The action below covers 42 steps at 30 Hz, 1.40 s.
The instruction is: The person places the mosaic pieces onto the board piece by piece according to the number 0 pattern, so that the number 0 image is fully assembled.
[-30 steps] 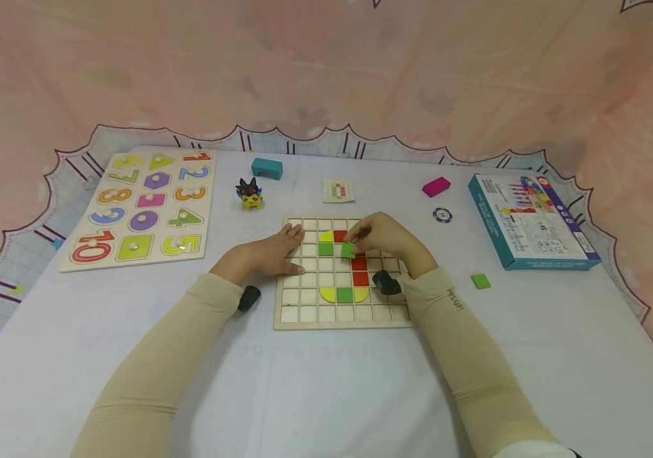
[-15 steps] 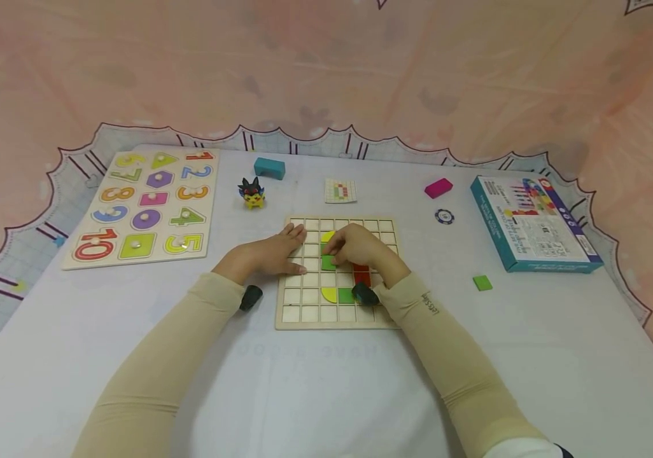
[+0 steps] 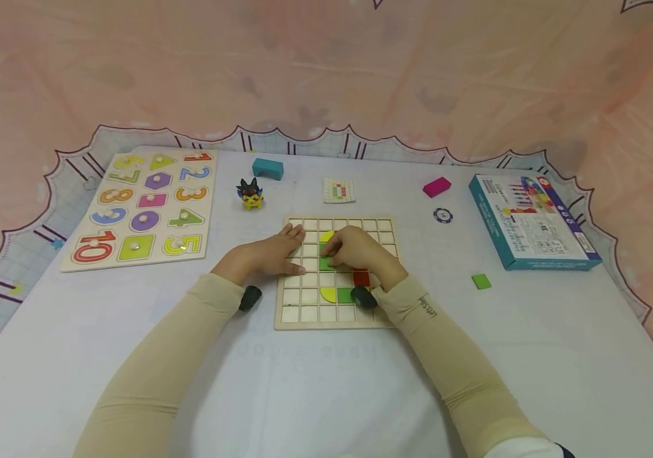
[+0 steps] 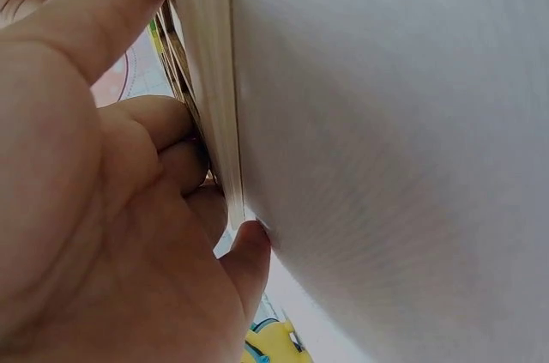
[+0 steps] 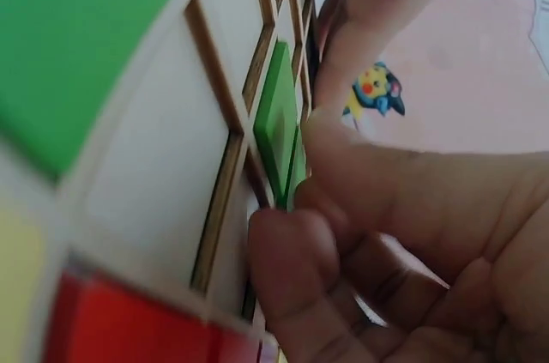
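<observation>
**Right hand sets a green tile into the wooden grid board**

The right hand (image 3: 361,253) lies over the middle of the grid board (image 3: 335,318), and its curled fingers (image 5: 292,251) pinch a green square tile (image 5: 276,118) that sits in a cell of the board. The left hand (image 3: 269,254) rests flat on the left edge of the board, fingers straight. A second green tile (image 3: 481,281) lies apart on the white counter (image 3: 315,381), near the blue box (image 3: 533,222). A number puzzle (image 3: 143,207) lies far left.

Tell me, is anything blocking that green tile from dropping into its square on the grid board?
Nothing visible does. The right hand pinches the green tile right at the wooden grid board, beside another green tile.
</observation>
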### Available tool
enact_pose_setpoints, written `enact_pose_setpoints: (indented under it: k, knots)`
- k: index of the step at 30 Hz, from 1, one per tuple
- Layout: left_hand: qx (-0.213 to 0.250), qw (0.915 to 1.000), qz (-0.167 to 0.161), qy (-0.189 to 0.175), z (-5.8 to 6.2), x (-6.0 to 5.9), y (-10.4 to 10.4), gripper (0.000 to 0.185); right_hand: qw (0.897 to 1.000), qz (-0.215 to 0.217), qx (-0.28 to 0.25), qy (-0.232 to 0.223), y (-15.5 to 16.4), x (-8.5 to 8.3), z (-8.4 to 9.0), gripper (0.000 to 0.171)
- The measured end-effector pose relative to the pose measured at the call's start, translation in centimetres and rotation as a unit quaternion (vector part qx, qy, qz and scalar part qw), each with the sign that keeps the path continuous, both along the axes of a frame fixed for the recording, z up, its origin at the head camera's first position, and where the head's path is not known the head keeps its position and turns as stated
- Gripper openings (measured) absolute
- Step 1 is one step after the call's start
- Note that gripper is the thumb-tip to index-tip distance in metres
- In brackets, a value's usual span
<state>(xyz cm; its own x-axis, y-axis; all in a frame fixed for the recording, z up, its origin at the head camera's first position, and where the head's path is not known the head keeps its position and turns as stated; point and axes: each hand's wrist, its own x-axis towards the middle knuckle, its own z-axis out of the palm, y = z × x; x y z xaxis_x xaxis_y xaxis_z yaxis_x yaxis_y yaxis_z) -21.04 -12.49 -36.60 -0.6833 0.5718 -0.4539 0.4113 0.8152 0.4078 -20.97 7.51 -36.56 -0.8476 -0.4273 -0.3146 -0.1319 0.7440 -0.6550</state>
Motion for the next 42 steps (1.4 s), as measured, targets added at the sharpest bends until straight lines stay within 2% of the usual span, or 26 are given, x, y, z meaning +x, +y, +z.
enact_pose_setpoints:
  k: [5,14,24,31,37,42]
  knots:
    - [0.002,1.0,0.003,-0.003,0.0,0.0,0.1,0.085,0.999,-0.015,-0.032,0.0,1.4,0.1,0.5,0.02]
    - [0.009,1.0,0.001,0.001,0.1,0.2,0.1,0.085,0.998,-0.058,-0.035,0.004,6.4,0.6,1.4,0.024]
    - [0.012,0.9999,0.005,-0.002,0.2,0.3,0.2,0.084,0.995,-0.097,-0.013,0.02,14.4,1.6,1.0,0.027]
    - [0.012,0.9999,0.006,0.0,-0.2,-0.1,0.1,0.085,0.991,-0.129,0.019,-0.009,20.2,3.1,1.4,0.031]
    - [0.013,0.9999,0.006,0.002,-0.3,-0.1,0.0,0.085,0.99,-0.134,0.042,-0.017,23.2,4.3,1.1,0.034]
    - [0.017,0.9998,0.007,0.002,-0.2,0.0,-0.1,0.085,0.99,-0.132,0.036,-0.031,24.5,5.2,0.6,0.037]
